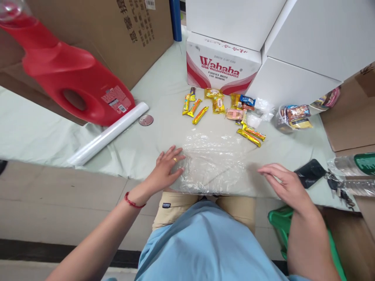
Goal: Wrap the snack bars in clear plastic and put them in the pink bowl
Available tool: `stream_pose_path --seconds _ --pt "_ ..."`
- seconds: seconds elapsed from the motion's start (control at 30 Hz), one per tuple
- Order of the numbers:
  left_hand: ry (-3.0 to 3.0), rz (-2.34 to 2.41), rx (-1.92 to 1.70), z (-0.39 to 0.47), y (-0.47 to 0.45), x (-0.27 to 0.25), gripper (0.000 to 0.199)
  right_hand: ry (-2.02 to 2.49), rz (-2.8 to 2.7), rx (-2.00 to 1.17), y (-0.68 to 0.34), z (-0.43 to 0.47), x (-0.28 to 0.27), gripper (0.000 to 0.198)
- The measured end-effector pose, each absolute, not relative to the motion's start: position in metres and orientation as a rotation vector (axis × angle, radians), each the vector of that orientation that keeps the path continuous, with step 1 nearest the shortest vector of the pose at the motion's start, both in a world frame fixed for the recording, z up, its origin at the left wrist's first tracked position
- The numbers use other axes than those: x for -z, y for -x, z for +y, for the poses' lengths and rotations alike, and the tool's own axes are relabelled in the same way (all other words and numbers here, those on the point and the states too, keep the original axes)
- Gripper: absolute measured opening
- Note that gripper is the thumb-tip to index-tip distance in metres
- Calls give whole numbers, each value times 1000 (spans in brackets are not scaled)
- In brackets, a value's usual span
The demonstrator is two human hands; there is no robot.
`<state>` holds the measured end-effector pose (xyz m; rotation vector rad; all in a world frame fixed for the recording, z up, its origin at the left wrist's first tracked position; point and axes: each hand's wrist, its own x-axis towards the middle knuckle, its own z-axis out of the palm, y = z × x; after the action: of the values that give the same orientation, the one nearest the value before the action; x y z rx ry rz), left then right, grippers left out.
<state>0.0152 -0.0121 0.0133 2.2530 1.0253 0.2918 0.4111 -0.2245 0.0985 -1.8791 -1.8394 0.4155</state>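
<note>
Tablecloth (168, 117) is carrying clear film (213, 166), spread out; snacks (200, 115) are lying beyond it, none on it. My left hand (167, 166) is resting loosely at its left edge; right hand (284, 183) is hovering rightward, holding nothing.

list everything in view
jug: one, red, left
roll: one, white, left
disc: one, pinkish, left
cartons: several, brown, sides
tube: one, blue, back
boxes: several, white and red, back
snacks: many, mixed, middle
tub: one, clear, right
sheet: one, clear, front
pouch: one, black, right
keys: several, metallic, right
bottles: two, clear, right
stool: one, green, below
cloth: one, greenish, table
bracelet: one, red, wrist
shirt: one, blue, bottom
trousers: pair, tan, bottom
left hand: one, at sheet
right hand: one, beside sheet
</note>
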Motion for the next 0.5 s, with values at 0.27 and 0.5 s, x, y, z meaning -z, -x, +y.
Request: stream_pose_path --seconds 0.27,0.5 --pt "-2429 1110 -298 -20 -39 -7 43 1493 -2318 -483 -270 -126 -61 36" --pt "-2314 1285 -544 1 -23 -11 44 1438 -2478 -512 -221 -134 -4 56"
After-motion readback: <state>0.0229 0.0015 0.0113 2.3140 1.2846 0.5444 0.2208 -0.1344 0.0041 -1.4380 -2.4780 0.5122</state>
